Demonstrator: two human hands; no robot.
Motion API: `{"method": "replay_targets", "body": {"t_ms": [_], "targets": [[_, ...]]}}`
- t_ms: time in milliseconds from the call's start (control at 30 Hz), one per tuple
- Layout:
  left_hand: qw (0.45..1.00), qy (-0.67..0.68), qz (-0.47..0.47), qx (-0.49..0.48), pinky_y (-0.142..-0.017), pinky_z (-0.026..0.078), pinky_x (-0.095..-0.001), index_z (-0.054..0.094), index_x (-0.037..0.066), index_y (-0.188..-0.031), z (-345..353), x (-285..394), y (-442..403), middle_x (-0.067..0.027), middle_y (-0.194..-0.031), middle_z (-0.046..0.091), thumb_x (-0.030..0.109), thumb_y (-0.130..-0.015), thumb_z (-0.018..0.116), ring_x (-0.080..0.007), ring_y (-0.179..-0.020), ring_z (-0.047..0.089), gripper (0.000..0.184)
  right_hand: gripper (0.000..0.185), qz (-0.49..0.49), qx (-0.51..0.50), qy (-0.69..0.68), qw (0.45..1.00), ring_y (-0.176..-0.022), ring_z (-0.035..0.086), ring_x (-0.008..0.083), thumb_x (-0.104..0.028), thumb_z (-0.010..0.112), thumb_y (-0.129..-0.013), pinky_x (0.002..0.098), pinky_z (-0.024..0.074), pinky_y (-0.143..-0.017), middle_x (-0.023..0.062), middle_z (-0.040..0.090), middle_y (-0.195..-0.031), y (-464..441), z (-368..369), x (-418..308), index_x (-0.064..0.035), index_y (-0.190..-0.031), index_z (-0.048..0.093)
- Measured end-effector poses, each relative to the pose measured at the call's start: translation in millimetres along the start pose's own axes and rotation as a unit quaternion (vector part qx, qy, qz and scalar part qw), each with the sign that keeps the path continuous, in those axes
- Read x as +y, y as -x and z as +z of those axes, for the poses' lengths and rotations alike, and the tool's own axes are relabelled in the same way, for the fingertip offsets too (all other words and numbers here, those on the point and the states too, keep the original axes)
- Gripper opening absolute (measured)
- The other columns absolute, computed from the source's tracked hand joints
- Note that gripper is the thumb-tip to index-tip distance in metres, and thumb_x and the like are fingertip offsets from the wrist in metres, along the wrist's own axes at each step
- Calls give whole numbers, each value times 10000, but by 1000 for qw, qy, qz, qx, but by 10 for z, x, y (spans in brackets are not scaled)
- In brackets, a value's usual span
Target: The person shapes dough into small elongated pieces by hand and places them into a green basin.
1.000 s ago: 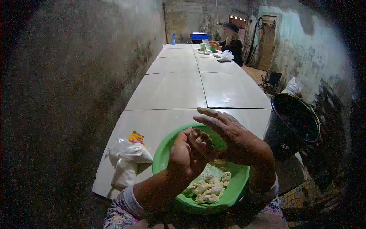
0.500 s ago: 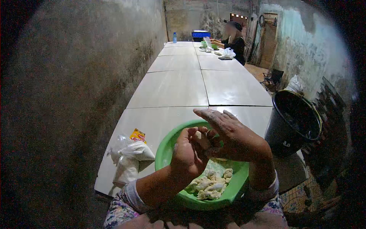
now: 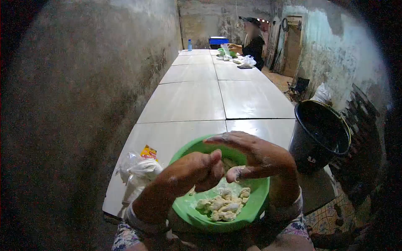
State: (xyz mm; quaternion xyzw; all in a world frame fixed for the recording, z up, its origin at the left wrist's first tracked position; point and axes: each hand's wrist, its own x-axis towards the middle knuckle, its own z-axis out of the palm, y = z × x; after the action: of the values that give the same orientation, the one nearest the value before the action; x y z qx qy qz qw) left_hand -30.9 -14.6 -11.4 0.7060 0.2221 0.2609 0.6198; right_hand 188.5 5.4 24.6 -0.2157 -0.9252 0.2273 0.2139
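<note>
A green plastic bowl (image 3: pixel 259 201) sits at the near end of the table, with floury lumps of dough (image 3: pixel 226 205) and loose white flour in it. Over the bowl, my left hand (image 3: pixel 199 171) is closed with its fingers curled in; what it holds, if anything, is hidden. My right hand (image 3: pixel 257 154) is beside it above the bowl, fingers stretched out toward the left and thumb apart. White flour coats its fingers and thumb, and nothing shows in its grasp.
Clear plastic bags of white powder (image 3: pixel 138 171) and a yellow-red packet (image 3: pixel 149 152) lie left of the bowl. On the right stands a large black bucket (image 3: pixel 307 146). At the tiled table's (image 3: pixel 180 100) far end, a person (image 3: pixel 253 42) works near another green bowl (image 3: pixel 232 53).
My left hand has turned over and curled into a fist, lower and apart from my right. The right hand has dropped slightly with its thumb now showing. The far person looks more upright.
</note>
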Motion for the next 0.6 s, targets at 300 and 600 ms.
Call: {"method": "replay_targets", "body": {"t_ms": [300, 600], "targets": [[991, 107, -23, 73, -448, 261, -198, 551, 53, -908, 63, 51, -168, 69, -630, 402, 381, -971, 450, -35, -509, 321, 349, 481, 106, 59, 71, 990, -1114, 501, 367, -241, 623, -846, 433, 384, -967, 199, 543, -1197, -32, -73, 65, -54, -1266, 481], [983, -24, 60, 171, -436, 364, -221, 186, 47, -1371, 79, 44, -186, -68, -938, 496, 574, -927, 346, -59, -504, 428, 707, 167, 64, 164, 98, 980, -719, 605, 307, -72, 645, -794, 383, 494, -646, 128, 588, -890, -74, 91, -224, -33, -924, 548]]}}
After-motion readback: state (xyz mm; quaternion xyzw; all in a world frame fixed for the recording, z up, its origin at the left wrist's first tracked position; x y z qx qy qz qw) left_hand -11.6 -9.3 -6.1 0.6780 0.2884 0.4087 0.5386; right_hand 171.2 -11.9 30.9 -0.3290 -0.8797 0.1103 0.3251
